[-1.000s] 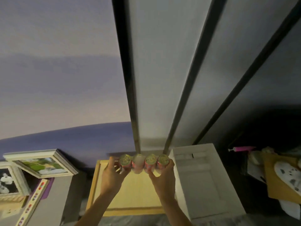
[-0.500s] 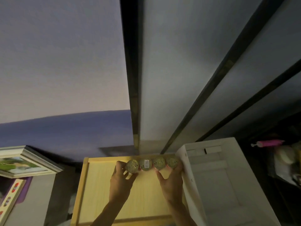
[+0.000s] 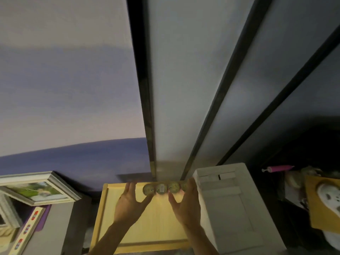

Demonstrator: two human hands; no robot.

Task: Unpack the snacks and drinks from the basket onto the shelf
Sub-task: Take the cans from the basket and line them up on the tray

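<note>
Both grips bracket the row of four small bottles (image 3: 166,188) at the far edge of the yellow shelf (image 3: 156,221): the left hand (image 3: 131,204) is spread, loosening off the left end; the right hand (image 3: 185,201) cups the right end. Joined, light and tippy, they seem best pinched at both ends.

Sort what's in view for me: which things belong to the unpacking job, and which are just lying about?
Job:
- row of four small drink bottles
- yellow wooden shelf surface
- left hand, right hand

Lying about:
- white wooden crate
- framed pictures
- pink pump
</note>
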